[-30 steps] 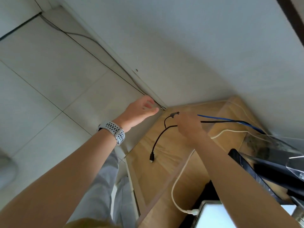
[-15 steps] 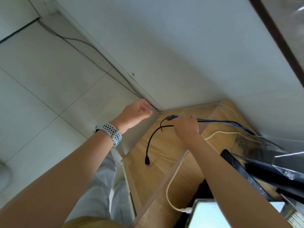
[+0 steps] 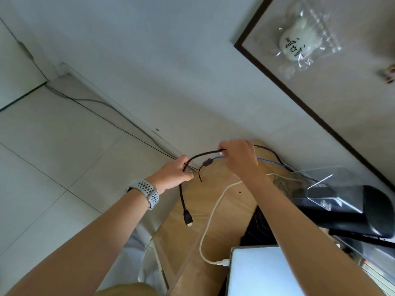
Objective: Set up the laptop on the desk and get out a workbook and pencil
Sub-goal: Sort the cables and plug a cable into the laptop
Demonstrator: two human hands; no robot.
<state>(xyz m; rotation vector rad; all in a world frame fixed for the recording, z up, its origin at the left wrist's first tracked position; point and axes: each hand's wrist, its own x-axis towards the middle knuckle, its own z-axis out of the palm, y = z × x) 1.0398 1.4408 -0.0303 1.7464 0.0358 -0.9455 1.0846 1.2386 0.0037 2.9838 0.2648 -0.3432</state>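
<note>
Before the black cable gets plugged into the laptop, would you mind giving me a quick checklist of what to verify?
1. Left hand grips the black cable: ok.
2. Right hand pinches the same cable: ok.
3. Black plug hangs free, unobstructed: ok.
4. White cable already in the laptop: ok.
5. Free port on the laptop for the black plug: cannot tell.
6. Blue cable untangled from the black one: cannot tell.

Soft even daylight, faint shadows, wide-angle bending at edges, upper right corner perhaps motion-blurred
</note>
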